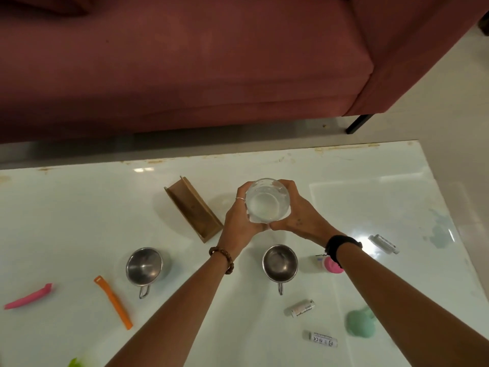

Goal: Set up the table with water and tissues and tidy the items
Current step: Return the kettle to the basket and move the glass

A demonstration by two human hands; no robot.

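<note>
A clear glass jar (266, 200) holding some water is held upright over the middle of the white table (79, 207). My left hand (239, 217) wraps its left side and my right hand (299, 211) wraps its right side, thumbs meeting at the near edge. Left of the jar stands an empty brown wooden tissue holder (194, 209), set at an angle. Two empty steel cups stand nearer to me: one (144, 267) at the left, one (280, 263) under my right forearm. No tissues are visible.
Scattered on the table: a pink item (29, 296), an orange stick (113, 301), two white batteries (300, 308) (320, 339), a pink-lidded small container (332, 264), a teal object (361, 323), a small clear case (383, 243). A maroon sofa (185, 62) stands behind the table.
</note>
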